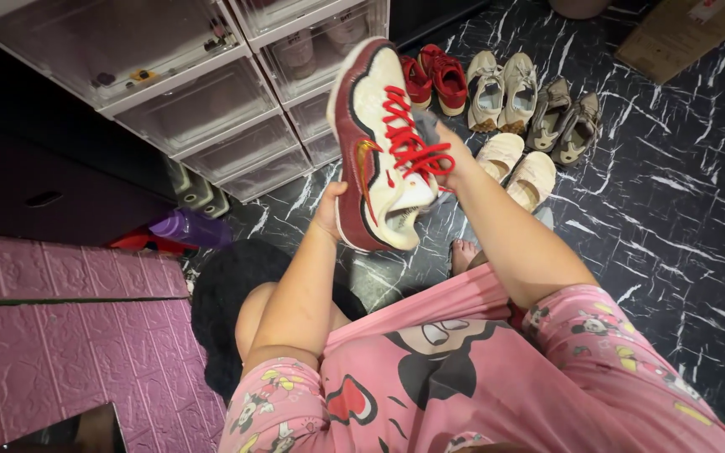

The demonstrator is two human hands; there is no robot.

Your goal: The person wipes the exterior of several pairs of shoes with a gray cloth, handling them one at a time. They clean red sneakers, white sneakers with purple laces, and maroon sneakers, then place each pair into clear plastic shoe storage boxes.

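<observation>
- while we hold the cream and maroon sneaker with red laces up over the floor, our left hand clasps its heel end from below and our right hand is closed on the lace side with a grey cloth.
- we judge the work on this sneaker as under way; whether its partner is done we cannot tell.
- red shoes, beige pairs and grey shoes lie near on the black marble floor.
- clear stacked shoe boxes stand close on the left; open floor lies to the right.

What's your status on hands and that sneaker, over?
Left hand grips sneaker heel. Right hand at red laces, grey cloth in grip. Shoe pairs on floor beyond, apart.
</observation>
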